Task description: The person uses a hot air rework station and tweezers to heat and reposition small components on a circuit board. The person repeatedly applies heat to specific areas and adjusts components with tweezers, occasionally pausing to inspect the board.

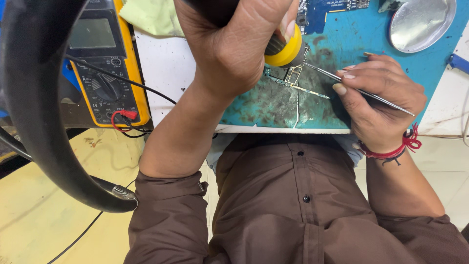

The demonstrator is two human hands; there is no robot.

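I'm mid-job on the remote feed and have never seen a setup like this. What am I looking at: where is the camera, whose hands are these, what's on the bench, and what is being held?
There is one view, from a camera worn on the person's head, looking down at their own two bare hands and brown shirt. The left hand grips a tool with a yellow collar, its nozzle pointed down at a small circuit board. The right hand, with a red thread at the wrist, holds thin metal tweezers whose tips reach that board. The board lies on a stained blue work mat. To the left stands a yellow multimeter with its leads; a round metal dish sits at the top right. The thick black hose crosses the left foreground.
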